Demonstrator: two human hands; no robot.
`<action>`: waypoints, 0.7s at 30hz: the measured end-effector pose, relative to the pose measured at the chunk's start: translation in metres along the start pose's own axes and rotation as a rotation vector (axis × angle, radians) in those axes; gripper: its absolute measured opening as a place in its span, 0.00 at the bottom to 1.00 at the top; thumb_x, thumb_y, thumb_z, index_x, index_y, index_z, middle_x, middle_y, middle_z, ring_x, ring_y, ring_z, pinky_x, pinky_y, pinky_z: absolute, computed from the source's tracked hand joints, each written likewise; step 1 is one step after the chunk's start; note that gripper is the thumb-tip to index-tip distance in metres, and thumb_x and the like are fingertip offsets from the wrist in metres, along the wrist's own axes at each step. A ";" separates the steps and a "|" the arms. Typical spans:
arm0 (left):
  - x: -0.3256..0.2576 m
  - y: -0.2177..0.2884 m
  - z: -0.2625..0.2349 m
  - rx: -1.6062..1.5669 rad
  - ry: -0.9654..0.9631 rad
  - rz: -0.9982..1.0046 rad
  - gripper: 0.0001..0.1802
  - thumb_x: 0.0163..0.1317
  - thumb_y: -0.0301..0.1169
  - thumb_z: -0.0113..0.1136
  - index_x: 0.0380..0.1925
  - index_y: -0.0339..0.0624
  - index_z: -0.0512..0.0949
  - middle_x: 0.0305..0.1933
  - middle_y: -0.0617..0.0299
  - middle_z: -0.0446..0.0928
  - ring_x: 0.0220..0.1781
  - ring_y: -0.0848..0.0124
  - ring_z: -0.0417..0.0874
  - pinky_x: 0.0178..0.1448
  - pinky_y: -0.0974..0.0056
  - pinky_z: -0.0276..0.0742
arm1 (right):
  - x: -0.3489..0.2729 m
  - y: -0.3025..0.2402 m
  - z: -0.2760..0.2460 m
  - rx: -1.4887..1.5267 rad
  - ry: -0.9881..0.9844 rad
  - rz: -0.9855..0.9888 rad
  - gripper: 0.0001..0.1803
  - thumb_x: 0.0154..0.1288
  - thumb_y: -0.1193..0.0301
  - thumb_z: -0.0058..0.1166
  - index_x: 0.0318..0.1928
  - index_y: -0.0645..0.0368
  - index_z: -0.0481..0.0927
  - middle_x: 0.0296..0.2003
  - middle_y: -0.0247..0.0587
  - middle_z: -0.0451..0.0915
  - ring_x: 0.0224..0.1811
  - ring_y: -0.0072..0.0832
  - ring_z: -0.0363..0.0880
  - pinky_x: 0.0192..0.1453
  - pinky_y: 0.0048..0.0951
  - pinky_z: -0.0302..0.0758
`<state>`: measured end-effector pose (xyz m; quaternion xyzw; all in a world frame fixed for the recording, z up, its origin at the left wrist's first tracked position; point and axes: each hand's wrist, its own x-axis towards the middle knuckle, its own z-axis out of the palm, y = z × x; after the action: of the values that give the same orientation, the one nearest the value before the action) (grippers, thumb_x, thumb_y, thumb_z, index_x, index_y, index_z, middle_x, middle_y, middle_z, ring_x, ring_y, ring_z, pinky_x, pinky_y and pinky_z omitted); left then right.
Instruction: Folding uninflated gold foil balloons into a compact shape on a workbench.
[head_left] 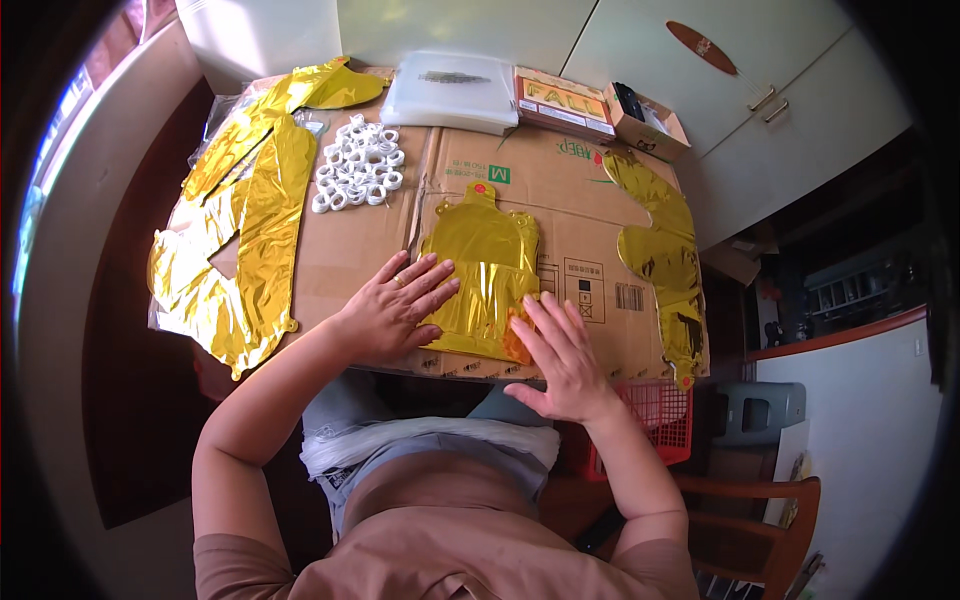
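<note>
In front of me a flat gold foil balloon [485,265], folded into a compact shape with a tab at its top, lies on the cardboard. My left hand [393,308] rests with stretched fingers over its lower left edge. On the other side, my right hand [562,362] has its fingers spread, the tips at the balloon's lower right corner. Neither hand grips anything. Several larger gold foil balloons [268,225] lie flat and overlapping at the left. Another wavy gold foil balloon [662,240] stretches along the right edge of the cardboard.
Small white ribbon coils [358,165] are grouped left of centre. Along the back stand a stack of clear plastic bags [450,95], a printed flat box [565,103] and a small open carton [648,122]. A red basket [660,420] and wooden chair [750,490] are at lower right.
</note>
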<state>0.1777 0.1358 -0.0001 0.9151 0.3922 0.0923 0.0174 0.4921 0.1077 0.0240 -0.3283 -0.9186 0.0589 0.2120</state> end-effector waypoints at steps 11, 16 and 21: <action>-0.023 0.012 -0.002 -0.081 -0.070 0.046 0.39 0.71 0.56 0.49 0.74 0.45 0.61 0.79 0.50 0.57 0.81 0.52 0.55 0.82 0.43 0.44 | -0.034 -0.005 0.037 -0.227 0.083 -0.151 0.24 0.60 0.66 0.65 0.56 0.59 0.81 0.59 0.49 0.79 0.64 0.44 0.76 0.72 0.51 0.66; -0.040 0.023 -0.022 -0.262 -0.045 0.140 0.46 0.62 0.64 0.56 0.71 0.43 0.65 0.78 0.46 0.58 0.80 0.48 0.57 0.80 0.40 0.48 | -0.039 -0.014 0.024 -0.129 0.216 -0.161 0.13 0.62 0.71 0.61 0.48 0.57 0.84 0.50 0.42 0.85 0.57 0.37 0.82 0.69 0.47 0.70; -0.046 0.042 -0.012 -0.194 0.253 0.145 0.28 0.60 0.41 0.69 0.58 0.43 0.77 0.63 0.53 0.76 0.65 0.58 0.77 0.70 0.47 0.68 | -0.041 -0.020 0.004 0.067 0.224 -0.138 0.14 0.62 0.70 0.62 0.49 0.56 0.83 0.49 0.41 0.85 0.55 0.36 0.83 0.69 0.48 0.69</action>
<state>0.1745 0.0735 0.0086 0.9162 0.3133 0.2451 0.0493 0.5072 0.0665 0.0107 -0.2614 -0.9071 0.0377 0.3277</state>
